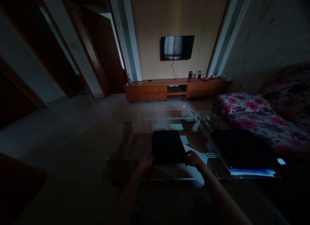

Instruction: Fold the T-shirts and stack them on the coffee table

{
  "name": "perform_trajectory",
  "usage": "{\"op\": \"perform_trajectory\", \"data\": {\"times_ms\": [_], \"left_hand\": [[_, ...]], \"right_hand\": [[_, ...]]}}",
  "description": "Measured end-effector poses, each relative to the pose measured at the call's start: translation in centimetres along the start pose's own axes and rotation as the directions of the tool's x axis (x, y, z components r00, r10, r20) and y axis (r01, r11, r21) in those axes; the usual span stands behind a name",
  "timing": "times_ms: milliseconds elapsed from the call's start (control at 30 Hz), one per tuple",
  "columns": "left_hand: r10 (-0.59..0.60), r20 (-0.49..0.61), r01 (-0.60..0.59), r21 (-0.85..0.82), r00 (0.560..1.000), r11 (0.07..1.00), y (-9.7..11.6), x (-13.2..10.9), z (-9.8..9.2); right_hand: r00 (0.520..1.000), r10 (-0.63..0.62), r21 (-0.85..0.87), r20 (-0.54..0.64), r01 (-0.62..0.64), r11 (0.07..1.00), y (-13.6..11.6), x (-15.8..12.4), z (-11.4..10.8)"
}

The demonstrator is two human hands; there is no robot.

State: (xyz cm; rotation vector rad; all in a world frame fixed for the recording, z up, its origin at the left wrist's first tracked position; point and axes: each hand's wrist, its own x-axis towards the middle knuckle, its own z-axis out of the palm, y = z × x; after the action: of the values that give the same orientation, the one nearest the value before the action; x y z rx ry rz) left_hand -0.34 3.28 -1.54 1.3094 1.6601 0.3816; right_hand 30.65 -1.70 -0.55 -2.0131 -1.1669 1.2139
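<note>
A flat, black rectangular piece [167, 147] is stretched out above the glass coffee table [129, 144]; it looks like cloth, but the dim light hides its texture. My left hand [147, 160] grips its near left corner, fingers closed. At the near right corner, my right hand [193, 158] pinches the edge between thumb and fingers. To the right lies a larger black pile [242, 147] with a small white tag [281, 161] and blue and white layers [253, 172] showing under its front edge. Pale sheets show on or under the glass around the black piece.
A flowered sofa [252, 105] stands at the right. Beyond the table is a bin with a pale liner [190, 115]. A low wooden TV cabinet [156, 90] with bottles on top runs along the far wall, below a television [177, 48]. A wooden door [104, 50] is at the left.
</note>
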Motion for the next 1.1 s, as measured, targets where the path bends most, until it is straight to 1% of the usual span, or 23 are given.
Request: {"op": "perform_trajectory", "data": {"times_ms": [100,300,367,400,433,467,500,533,567,600,633,667,700,733,767,833,900,1033,1100], "left_hand": [[0.008,0.011,-0.009,0.099,1.0,0.995,0.0,-0.3,-0.4],[0.021,0.026,-0.028,0.268,0.999,0.963,0.4,-1.0,-0.7],[0.05,0.001,-0.048,0.317,0.999,0.947,0.9,-1.6,-0.5],[0.085,-0.04,-0.066,0.343,0.996,0.937,1.2,-2.0,-0.3],[0.147,-0.106,-0.097,0.379,0.983,0.92,1.6,-2.3,0.1],[0.24,-0.179,-0.144,0.429,0.954,0.892,1.9,-2.5,0.6],[0.356,-0.235,-0.205,0.494,0.904,0.845,2.3,-2.7,1.2],[0.479,-0.256,-0.271,0.565,0.84,0.779,2.6,-2.7,1.9],[0.589,-0.238,-0.337,0.632,0.772,0.698,2.8,-2.5,2.7],[0.668,-0.189,-0.393,0.683,0.72,0.616,2.9,-2.2,3.5],[0.711,-0.125,-0.438,0.71,0.692,0.551,2.8,-1.8,4.2],[0.731,-0.072,-0.467,0.727,0.678,0.504,2.6,-1.3,4.8],[0.736,-0.032,-0.479,0.739,0.676,0.473,2.3,-0.9,5.4],[0.733,-0.005,-0.481,0.751,0.681,0.453,2.0,-0.5,5.8],[0.726,0.014,-0.479,0.761,0.687,0.438,1.6,-0.1,6.0],[0.718,0.032,-0.469,0.777,0.696,0.42,0.9,0.3,6.2],[0.717,0.03,-0.462,0.784,0.696,0.416,0.5,0.3,6.1],[0.717,0.0,-0.454,0.774,0.697,0.442,0.4,0.2,5.9],[0.716,0.009,-0.464,0.768,0.698,0.442,0.5,0.1,5.8]], "right_hand": [[0.997,0.058,-0.049,-0.044,-0.06,0.997,0.0,-0.1,0.0],[0.994,0.102,-0.145,-0.043,-0.107,0.984,0.0,-0.5,-0.3],[0.992,0.095,-0.204,-0.086,-0.111,0.973,-0.3,-0.6,-0.4],[0.988,0.089,-0.228,-0.124,-0.116,0.967,-0.7,-0.7,-0.2],[0.981,0.064,-0.26,-0.181,-0.111,0.959,-1.1,-0.8,0.1],[0.968,0.009,-0.308,-0.252,-0.089,0.947,-1.7,-1.0,0.5],[0.946,-0.082,-0.375,-0.314,-0.045,0.926,-2.4,-1.1,1.2],[0.917,-0.2,-0.459,-0.346,0.02,0.888,-3.1,-1.3,2.2],[0.883,-0.331,-0.549,-0.333,0.104,0.829,-3.8,-1.5,3.3],[0.848,-0.454,-0.631,-0.275,0.197,0.75,-4.4,-1.6,4.5],[0.818,-0.544,-0.687,-0.185,0.288,0.667,-4.8,-1.6,5.8],[0.798,-0.595,-0.714,-0.093,0.363,0.599,-5.0,-1.4,7.0],[0.786,-0.618,-0.726,-0.02,0.414,0.549,-5.0,-1.2,8.2],[0.781,-0.624,-0.734,0.027,0.439,0.518,-4.7,-0.9,9.1],[0.784,-0.619,-0.739,0.049,0.446,0.505,-4.3,-0.5,9.8],[0.796,-0.603,-0.742,0.049,0.433,0.512,-3.2,0.3,10.5],[0.804,-0.594,-0.739,0.035,0.421,0.526,-2.0,0.9,10.0],[0.833,-0.553,-0.738,-0.008,0.368,0.566,-0.4,1.2,7.7],[0.848,-0.529,-0.741,-0.04,0.33,0.584,0.1,1.1,6.8]]}}
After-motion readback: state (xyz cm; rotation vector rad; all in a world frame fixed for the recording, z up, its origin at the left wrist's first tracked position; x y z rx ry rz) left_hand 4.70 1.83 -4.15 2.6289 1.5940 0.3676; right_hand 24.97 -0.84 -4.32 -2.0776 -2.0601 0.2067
